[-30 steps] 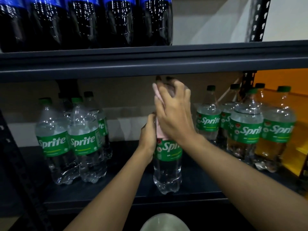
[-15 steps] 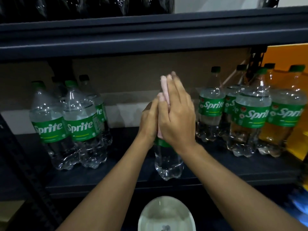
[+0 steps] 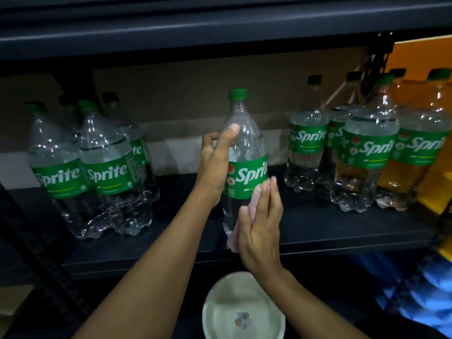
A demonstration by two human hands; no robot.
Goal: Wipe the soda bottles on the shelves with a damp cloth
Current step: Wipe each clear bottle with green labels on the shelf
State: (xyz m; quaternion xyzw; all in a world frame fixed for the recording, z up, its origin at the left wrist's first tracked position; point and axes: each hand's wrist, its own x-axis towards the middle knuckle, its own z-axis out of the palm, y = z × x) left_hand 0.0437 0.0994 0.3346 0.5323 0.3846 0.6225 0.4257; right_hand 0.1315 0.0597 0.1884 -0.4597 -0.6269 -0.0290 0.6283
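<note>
A clear Sprite bottle (image 3: 247, 152) with a green cap and green label stands upright near the front of the dark shelf (image 3: 342, 231). My left hand (image 3: 215, 162) grips its left side at shoulder height, thumb up along the front. My right hand (image 3: 261, 226) presses a pink cloth (image 3: 255, 201) flat against the bottle's lower right side, fingers straight. The cloth covers the bottom of the label and the base. The bottle's foot is hidden behind my right hand.
Several Sprite bottles (image 3: 107, 167) stand at the left of the shelf and several more (image 3: 364, 152) at the right. An orange panel (image 3: 420, 59) is at the far right. A white bowl (image 3: 242, 311) sits below. The upper shelf board (image 3: 220, 28) hangs close overhead.
My right hand slid the cloth from the bottle's neck down to its lower body, uncovering the cap and shoulder. My left hand moved up to the shoulder. The view tilted downward.
</note>
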